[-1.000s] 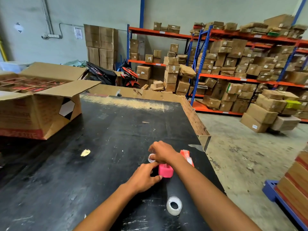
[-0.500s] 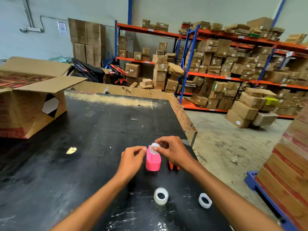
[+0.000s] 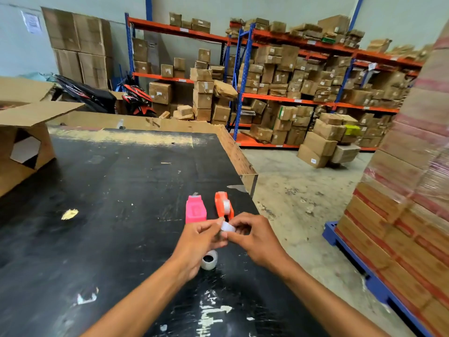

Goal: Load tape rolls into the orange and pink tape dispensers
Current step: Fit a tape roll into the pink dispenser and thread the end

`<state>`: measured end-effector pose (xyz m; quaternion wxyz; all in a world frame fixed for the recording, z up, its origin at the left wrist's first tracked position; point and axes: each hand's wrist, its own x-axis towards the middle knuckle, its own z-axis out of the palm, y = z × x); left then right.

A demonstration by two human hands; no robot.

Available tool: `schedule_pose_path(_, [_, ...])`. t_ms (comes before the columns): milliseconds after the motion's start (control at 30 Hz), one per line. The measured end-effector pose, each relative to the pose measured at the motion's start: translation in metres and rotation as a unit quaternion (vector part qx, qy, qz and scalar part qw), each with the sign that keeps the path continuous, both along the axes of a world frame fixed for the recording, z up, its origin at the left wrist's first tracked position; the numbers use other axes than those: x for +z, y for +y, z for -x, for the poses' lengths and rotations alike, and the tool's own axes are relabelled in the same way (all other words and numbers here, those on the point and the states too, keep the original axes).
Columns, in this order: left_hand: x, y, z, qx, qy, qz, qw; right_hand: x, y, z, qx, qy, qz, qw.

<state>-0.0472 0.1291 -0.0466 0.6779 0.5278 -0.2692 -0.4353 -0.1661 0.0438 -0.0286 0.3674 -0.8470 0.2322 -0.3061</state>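
Observation:
The pink tape dispenser lies on the black table, with the orange tape dispenser just to its right; a clear roll shows inside the orange one. Near the table's right edge, my left hand and my right hand meet over a small clear tape roll, both pinching it just in front of the dispensers. Another tape roll stands on the table under my left wrist, partly hidden.
An open cardboard box sits at the table's left. Cardboard lines the table's far and right edges. To the right stand stacked wrapped cartons on a blue pallet. Shelving full of boxes fills the back.
Both hands have left the pink dispenser, which now lies on the table beside the orange one, and have come together holding a tape roll nearer to me. The view shifted right.

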Motion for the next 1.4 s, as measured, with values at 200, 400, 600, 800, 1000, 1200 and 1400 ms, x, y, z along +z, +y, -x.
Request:
schedule_pose_path(200, [0.003,0.001,0.011,-0.033,0.095,0.038,0.994,0.006,0.001,0.019,-0.027,-0.070,-0.105,0.992])
schedule_pose_path(400, [-0.005,0.015,0.009,-0.010,0.100,0.005,0.995,-0.009,-0.014,0.036,-0.079,0.013,-0.014,0.997])
schedule_pose_path(600, [-0.015,0.041,-0.011,0.032,0.082,-0.008,0.996,-0.038,-0.004,0.042,-0.029,0.283,0.129,0.950])
schedule_pose_path(800, [-0.011,0.058,-0.015,0.030,0.087,-0.018,0.996,-0.018,-0.002,0.047,-0.006,0.281,0.141,0.949])
schedule_pose_path(1000, [-0.005,0.062,-0.017,0.047,0.088,-0.009,0.995,-0.019,0.014,0.010,0.018,0.311,0.152,0.938])
schedule_pose_path(1200, [-0.003,0.067,-0.017,0.051,0.104,-0.006,0.993,-0.035,0.025,-0.012,0.038,0.317,0.166,0.933])
schedule_pose_path(1400, [0.006,0.062,-0.021,0.073,0.122,0.006,0.990,-0.016,0.029,-0.005,0.013,0.050,-0.020,0.998])
